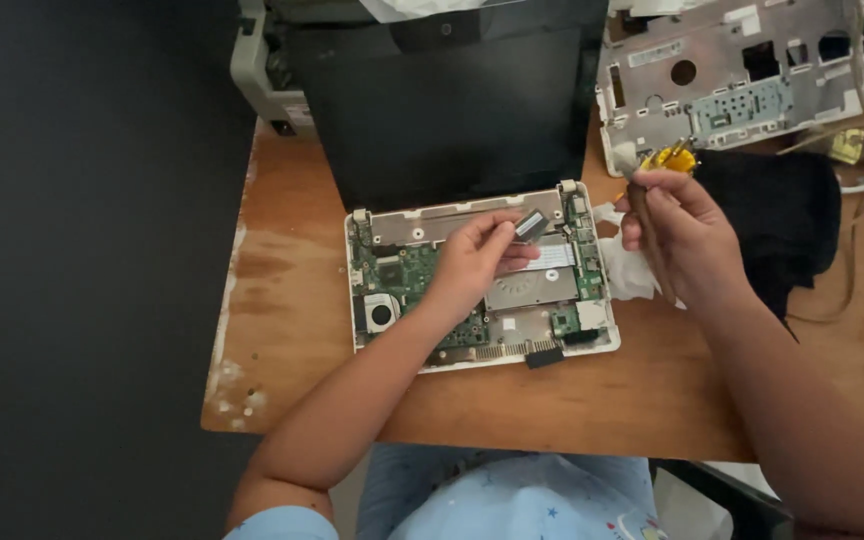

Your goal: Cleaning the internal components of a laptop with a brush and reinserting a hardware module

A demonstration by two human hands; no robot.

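Your left hand (pixel 472 262) is raised over the opened laptop base (pixel 482 275), fingers closed in a pinch on a small grey flat component (pixel 530 224), which sits tilted at your fingertips, just above the upper right part of the base and clear of the boards beneath. Your right hand (pixel 680 232) is curled shut around a slim brown-handled tool (pixel 649 240), which runs down through your fist from near a yellow object (pixel 674 158) beside your knuckles; I cannot tell what the yellow object is.

The laptop base is the one container here that matters. It is a white shell lying flat on the wooden table (pixel 292 300), lid removed, and it holds a green circuit board (pixel 407 275) on its left side, a round fan (pixel 381 313) at the lower left, a grey metal plate (pixel 530 288) in the middle right, and a flat white ribbon cable (pixel 552 256) just under your pinched fingers. A black connector piece (pixel 544 355) juts out at its front edge.

The dark screen panel (pixel 442 100) stands up behind the base, joined at its hinges. A crumpled white tissue (pixel 627 268) lies just beside the base's right edge, under your right hand. A black cloth (pixel 777 220) is heaped to the right of that hand. A separate white plastic laptop cover (pixel 732 80), full of cut-outs, lies at the far right corner of the table.
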